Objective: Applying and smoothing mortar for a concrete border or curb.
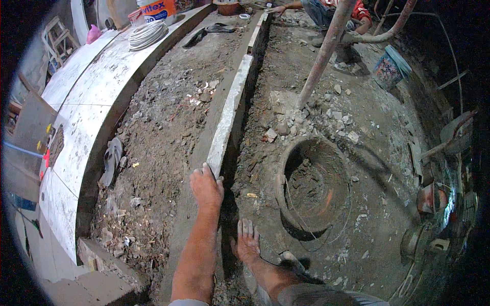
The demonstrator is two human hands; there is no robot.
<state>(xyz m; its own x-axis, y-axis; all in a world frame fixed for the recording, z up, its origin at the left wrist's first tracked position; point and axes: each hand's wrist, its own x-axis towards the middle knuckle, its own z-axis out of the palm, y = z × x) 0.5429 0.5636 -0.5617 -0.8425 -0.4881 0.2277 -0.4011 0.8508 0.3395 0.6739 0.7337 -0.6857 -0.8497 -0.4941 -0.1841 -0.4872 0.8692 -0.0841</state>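
Observation:
A long, narrow pale board [232, 109], streaked with cement, lies lengthwise along a low grey mortar strip [198, 153]. My left hand [206, 184] is closed over the board's near end, fingers curled at its edge. To the right and nearer to me, my right hand [248, 238] rests with its fingers stretched out, holding nothing. What its palm touches is partly hidden. A dark gap runs along the strip's right side, between my two forearms. Right of my hands stands a round bucket [286, 204] with a thin wire handle and wet mortar inside.
Another person's hand [278, 9] reaches to the strip's far end. A slanting rusty pole [326, 51] stands beyond the bucket. Rubble, a sandal [112, 160] and white tiled flooring [97, 117] with a cable coil [148, 35] lie left. A dirty pail [389, 69] stands far right.

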